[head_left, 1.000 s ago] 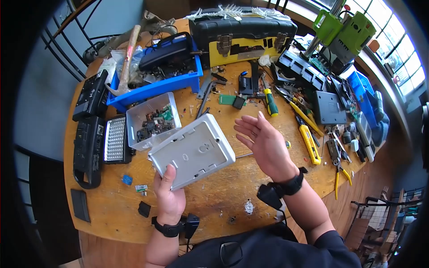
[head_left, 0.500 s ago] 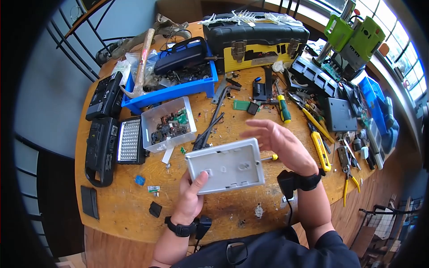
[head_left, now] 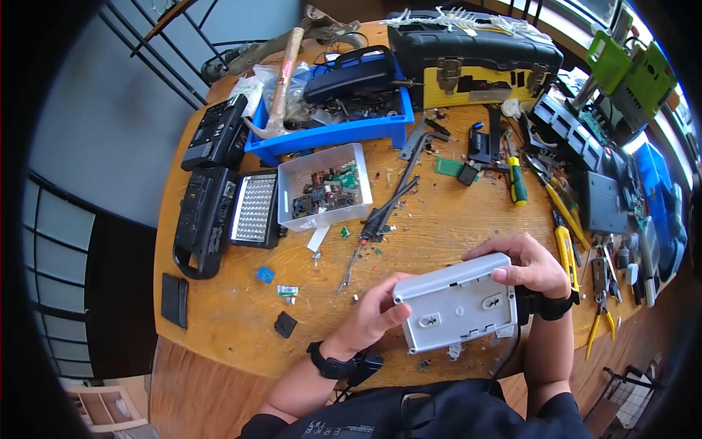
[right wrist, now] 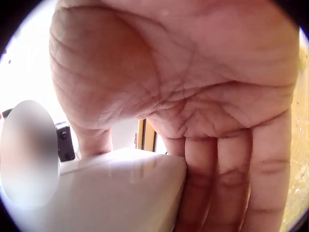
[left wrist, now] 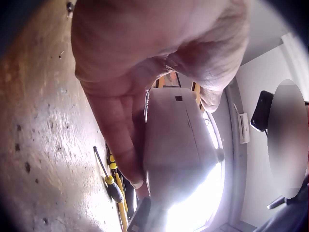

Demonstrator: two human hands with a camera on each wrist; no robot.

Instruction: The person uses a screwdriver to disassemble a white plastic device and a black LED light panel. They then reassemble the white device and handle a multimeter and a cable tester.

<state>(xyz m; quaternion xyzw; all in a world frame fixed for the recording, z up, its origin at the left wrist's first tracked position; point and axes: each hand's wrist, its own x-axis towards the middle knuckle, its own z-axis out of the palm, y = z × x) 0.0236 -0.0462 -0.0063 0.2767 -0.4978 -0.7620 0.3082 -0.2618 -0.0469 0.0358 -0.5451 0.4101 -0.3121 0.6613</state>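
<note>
A pale grey plastic casing (head_left: 462, 316), with two keyhole slots and small notches in its face, is held tilted above the table's near side. My left hand (head_left: 369, 318) grips its left end, thumb at the near edge and fingers behind. At the other end my right hand (head_left: 532, 269) holds the upper right corner, its thumb on the edge. In the left wrist view the casing (left wrist: 169, 140) sits between thumb and fingers. The right wrist view shows straight fingers (right wrist: 227, 179) along one side of the casing (right wrist: 116, 193). Its far side is hidden in the head view.
Behind stand a clear bin (head_left: 325, 212) of circuit parts, a blue tray (head_left: 336, 135) with a hammer (head_left: 284, 88) on it, and a toolbox (head_left: 475, 51). A screwdriver (head_left: 517, 183), utility knife (head_left: 564, 252) and pliers (head_left: 601, 322) lie to the right. Black bars (head_left: 391, 208) lie mid-table.
The casing has turned and come nearer my body. My right hand, earlier off it with fingers spread, now holds its right end. The head view has swung left.
</note>
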